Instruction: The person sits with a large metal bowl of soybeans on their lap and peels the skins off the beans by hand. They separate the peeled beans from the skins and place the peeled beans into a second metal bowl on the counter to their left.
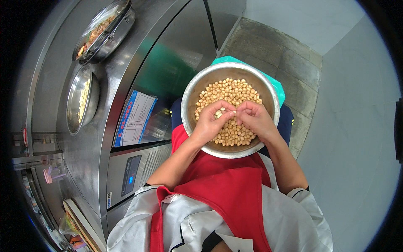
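A wide stainless-steel bowl (192,82) sits on my lap, holding a bed of tan, skin-on nuts (231,91) that look like peanuts. Over the middle of it, my left hand (211,119) curls around several pale peeled nuts (218,114). Its thumb and index finger pinch one more pale nut (234,112). My right hand (255,119) meets it from the other side, fingertips closed on that same small nut. The right hand's inner fingers are partly hidden.
At left on the steel counter (110,78) stand a smaller steel bowl (94,97) of pale nuts and a pot (121,37) with mixed food. A refrigerated cabinet (176,41) is below. A turquoise stool or tub (278,89) shows behind my bowl; a grey wall (349,104) rises right.
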{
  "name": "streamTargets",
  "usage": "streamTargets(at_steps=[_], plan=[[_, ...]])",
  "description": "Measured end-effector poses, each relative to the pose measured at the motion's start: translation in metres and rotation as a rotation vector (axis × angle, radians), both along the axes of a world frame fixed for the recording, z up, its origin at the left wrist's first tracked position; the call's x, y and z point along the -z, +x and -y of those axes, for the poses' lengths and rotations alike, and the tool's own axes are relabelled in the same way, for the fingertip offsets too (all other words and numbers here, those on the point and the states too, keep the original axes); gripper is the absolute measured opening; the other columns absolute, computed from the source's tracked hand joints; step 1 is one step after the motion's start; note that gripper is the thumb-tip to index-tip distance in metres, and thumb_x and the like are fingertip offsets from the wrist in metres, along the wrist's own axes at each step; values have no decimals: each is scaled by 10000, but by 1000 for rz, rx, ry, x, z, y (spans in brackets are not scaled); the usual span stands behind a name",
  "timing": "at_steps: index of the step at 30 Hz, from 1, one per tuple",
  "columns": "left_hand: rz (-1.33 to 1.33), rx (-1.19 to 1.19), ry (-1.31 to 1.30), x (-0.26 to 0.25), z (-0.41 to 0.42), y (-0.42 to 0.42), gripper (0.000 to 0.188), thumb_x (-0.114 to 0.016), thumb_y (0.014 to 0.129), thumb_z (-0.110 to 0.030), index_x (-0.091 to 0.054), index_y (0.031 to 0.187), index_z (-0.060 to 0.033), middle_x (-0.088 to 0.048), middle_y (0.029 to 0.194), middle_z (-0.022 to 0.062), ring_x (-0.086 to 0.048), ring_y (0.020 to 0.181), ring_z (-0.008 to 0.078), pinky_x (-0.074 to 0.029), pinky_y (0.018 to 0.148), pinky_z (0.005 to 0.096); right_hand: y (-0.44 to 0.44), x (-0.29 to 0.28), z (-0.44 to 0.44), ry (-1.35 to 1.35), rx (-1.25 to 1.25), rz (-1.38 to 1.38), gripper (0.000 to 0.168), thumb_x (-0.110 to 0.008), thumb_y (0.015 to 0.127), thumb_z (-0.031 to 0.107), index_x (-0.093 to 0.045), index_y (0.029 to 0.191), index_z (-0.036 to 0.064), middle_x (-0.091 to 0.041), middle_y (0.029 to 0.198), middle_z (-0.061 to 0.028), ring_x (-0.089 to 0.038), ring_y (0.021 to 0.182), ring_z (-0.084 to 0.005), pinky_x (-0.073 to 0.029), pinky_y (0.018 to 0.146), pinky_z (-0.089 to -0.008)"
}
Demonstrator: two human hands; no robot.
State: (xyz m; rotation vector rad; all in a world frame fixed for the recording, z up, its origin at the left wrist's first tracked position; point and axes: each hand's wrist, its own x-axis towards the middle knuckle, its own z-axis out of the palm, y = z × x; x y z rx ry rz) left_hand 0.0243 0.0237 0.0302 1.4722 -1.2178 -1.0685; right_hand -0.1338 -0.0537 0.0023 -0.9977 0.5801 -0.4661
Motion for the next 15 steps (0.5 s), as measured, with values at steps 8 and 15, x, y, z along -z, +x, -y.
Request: streamTargets(at_steps=[8, 15], plan=[[-4, -3, 18, -2, 0, 1, 94, -591, 861, -82, -603, 913, -4, -608, 876, 12, -531, 829, 61, -421, 759, 204, 0, -5, -1, 36, 44, 8, 101, -496, 826, 24, -580, 873, 53, -577, 670, 8, -396, 496, -4, -264, 440, -151], [-91, -23, 43, -1, 0, 1, 89, -593, 866, -88, -601, 916, -15, -609, 872, 4, -528, 811, 46, -423, 736, 193, 1, -1, -2, -13, 23, 43, 86, -556, 887, 131, -580, 874, 50, -577, 670, 6, -372, 482, 0, -258, 433, -151]])
